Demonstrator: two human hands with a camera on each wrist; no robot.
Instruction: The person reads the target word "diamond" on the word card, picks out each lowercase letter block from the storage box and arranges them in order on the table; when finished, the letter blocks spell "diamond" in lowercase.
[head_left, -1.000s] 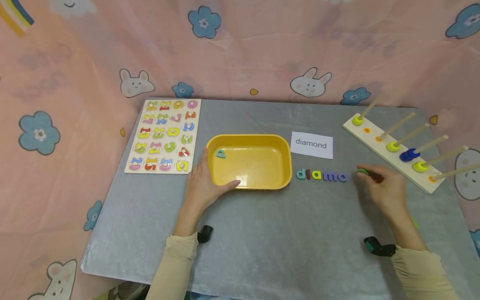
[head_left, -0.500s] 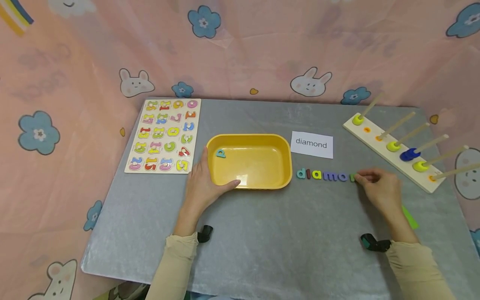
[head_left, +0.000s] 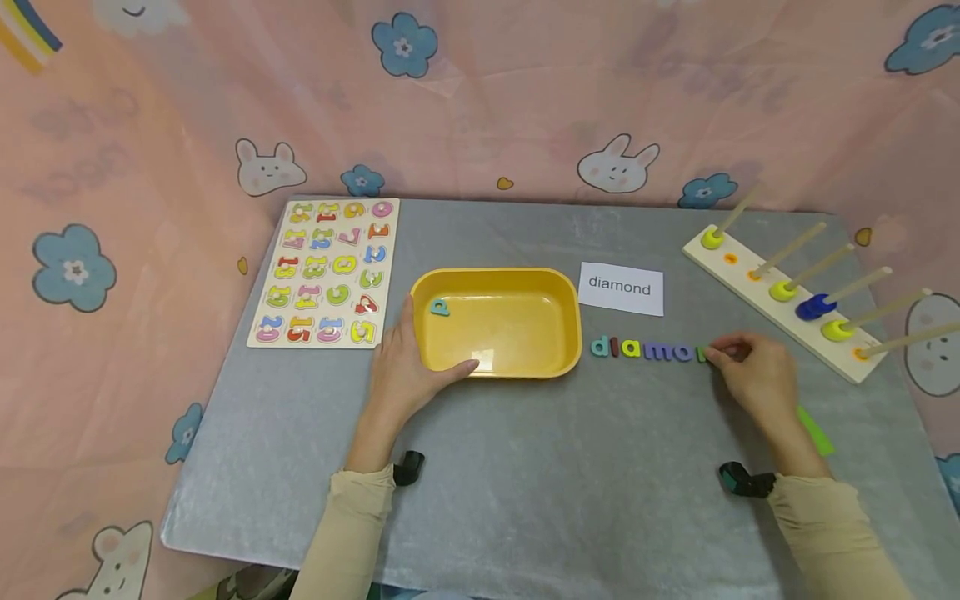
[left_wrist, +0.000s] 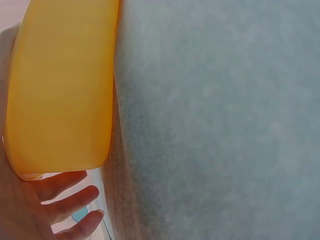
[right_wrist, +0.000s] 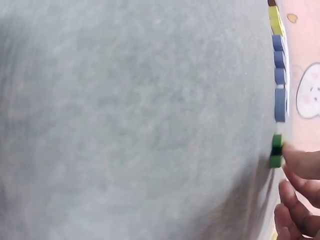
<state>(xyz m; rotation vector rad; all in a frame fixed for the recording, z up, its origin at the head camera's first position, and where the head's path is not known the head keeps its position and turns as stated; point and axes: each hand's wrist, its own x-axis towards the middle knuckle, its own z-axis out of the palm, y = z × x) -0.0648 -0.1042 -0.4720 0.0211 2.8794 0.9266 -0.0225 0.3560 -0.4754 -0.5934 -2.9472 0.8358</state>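
Note:
My left hand [head_left: 405, 358] grips the near left corner of a yellow plastic tray [head_left: 572, 333], thumb over the rim and fingers along its outer side. In the left wrist view the tray's wall [left_wrist: 60, 100] fills the upper left. A teal letter [head_left: 440, 307] lies inside the tray. My right hand [head_left: 757, 375] pinches a green letter n [head_left: 702, 354] at the right end of a row of coloured letters reading "diamo". The fingers partly cover it. In the right wrist view the green letter [right_wrist: 276, 150] stands low on the cloth, right at the fingertips.
A white card [head_left: 621, 289] printed "diamond" lies above the letter row. A wooden peg board [head_left: 757, 279] with yellow and blue beads stands at the right. At the left lies a number puzzle board [head_left: 322, 275]. A bright green piece [head_left: 816, 431] shows beside the right forearm.
My right hand has moved left with the green letter, bringing it down at the end of the row. More of the green piece by the forearm shows. The left hand has stayed on the tray.

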